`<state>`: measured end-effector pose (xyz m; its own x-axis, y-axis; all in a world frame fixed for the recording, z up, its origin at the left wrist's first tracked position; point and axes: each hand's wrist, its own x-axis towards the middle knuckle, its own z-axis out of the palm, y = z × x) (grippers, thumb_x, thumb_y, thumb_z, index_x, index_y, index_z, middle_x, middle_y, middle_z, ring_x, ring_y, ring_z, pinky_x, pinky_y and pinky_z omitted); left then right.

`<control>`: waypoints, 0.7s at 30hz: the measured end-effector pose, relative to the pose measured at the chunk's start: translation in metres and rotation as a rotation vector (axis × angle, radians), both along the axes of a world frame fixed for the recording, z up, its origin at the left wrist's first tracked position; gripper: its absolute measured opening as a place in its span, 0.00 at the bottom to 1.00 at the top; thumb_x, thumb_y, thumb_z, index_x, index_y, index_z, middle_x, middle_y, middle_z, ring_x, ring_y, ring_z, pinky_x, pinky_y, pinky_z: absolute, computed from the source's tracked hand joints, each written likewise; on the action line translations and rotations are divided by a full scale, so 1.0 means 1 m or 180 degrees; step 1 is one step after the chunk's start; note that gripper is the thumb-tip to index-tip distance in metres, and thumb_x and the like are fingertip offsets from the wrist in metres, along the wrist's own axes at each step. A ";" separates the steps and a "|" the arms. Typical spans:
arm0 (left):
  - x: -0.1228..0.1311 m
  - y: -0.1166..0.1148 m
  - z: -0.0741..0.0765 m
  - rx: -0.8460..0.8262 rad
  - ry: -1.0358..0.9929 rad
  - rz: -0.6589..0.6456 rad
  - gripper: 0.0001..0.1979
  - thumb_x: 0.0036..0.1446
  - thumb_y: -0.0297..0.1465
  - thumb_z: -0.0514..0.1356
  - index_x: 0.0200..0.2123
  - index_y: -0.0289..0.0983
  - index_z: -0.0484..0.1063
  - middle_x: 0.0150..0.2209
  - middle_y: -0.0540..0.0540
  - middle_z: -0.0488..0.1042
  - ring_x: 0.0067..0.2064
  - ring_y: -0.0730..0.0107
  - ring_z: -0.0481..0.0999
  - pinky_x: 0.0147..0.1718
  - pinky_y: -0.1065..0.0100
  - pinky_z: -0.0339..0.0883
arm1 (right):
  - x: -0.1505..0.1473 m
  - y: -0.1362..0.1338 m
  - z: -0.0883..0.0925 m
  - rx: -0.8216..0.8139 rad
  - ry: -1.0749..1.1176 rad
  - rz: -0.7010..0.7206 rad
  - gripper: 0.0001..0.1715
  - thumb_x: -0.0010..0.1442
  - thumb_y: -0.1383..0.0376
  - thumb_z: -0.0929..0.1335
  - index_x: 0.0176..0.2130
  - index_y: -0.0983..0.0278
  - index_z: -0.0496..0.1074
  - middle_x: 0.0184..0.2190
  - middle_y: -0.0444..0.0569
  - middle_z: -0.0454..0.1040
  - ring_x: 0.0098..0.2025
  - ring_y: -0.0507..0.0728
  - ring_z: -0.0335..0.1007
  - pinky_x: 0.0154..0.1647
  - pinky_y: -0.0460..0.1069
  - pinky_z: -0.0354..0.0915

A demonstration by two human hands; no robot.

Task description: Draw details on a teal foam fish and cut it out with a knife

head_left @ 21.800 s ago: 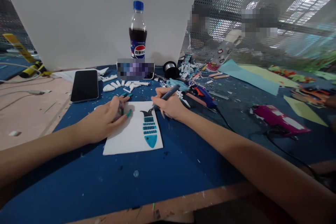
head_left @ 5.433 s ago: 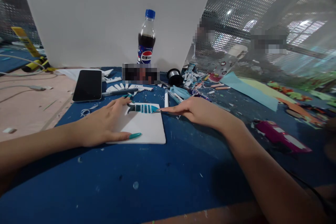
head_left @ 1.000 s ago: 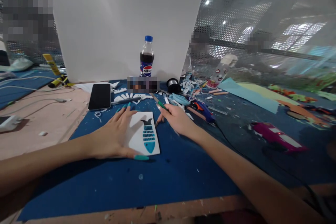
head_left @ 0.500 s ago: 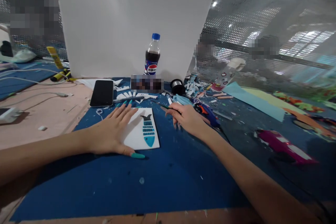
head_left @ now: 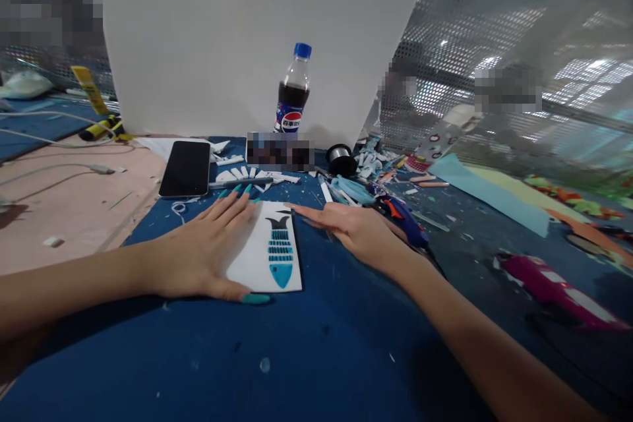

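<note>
A white card [head_left: 289, 277] lies on the blue mat [head_left: 277, 356], with a teal and black fish picture [head_left: 280, 252] on it. My left hand [head_left: 210, 250] lies flat on the card's left part, fingers spread, thumb along its near edge. Just right of the card my right hand [head_left: 359, 231] rests on the mat with fingers stretched out; its forefinger tip reaches the card's top right corner by the fish tail. I see nothing in either hand. A grey pen [head_left: 240, 182] lies beyond my left fingertips.
A black phone [head_left: 185, 167] lies at the back left, a cola bottle [head_left: 293, 95] stands before a white board [head_left: 247, 33]. White scraps [head_left: 237, 175], a wire spool [head_left: 340, 158], a blue glue gun [head_left: 403, 221], a magenta tool [head_left: 554, 287] and coloured paper sheets [head_left: 487, 188] crowd the right.
My right hand held a thin green-tipped tool a moment ago; now it lies flat and empty, forefinger at the card's corner. The left hand stayed on the card.
</note>
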<state>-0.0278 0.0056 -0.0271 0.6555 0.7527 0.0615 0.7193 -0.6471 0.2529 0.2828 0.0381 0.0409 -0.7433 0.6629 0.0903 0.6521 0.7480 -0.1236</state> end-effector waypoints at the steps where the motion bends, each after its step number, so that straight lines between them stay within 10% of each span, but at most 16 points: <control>1: 0.000 0.000 -0.001 -0.0015 -0.0019 0.0003 0.60 0.50 0.63 0.57 0.69 0.44 0.22 0.71 0.41 0.25 0.69 0.31 0.29 0.64 0.35 0.35 | 0.000 0.001 0.000 -0.0004 -0.0045 0.0035 0.34 0.65 0.73 0.55 0.66 0.54 0.61 0.31 0.49 0.71 0.30 0.55 0.65 0.31 0.48 0.60; 21: 0.003 -0.002 0.012 -0.0233 0.0089 0.0080 0.59 0.52 0.62 0.55 0.68 0.41 0.19 0.70 0.39 0.21 0.69 0.33 0.28 0.65 0.38 0.33 | 0.000 0.005 -0.003 -0.0300 -0.0178 0.0265 0.39 0.62 0.78 0.56 0.64 0.49 0.64 0.29 0.47 0.68 0.27 0.53 0.58 0.31 0.46 0.58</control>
<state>-0.0246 0.0037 -0.0151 0.6372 0.7706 -0.0124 0.7424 -0.6094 0.2783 0.2830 0.0432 0.0375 -0.7983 0.6022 -0.0126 0.5960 0.7867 -0.1611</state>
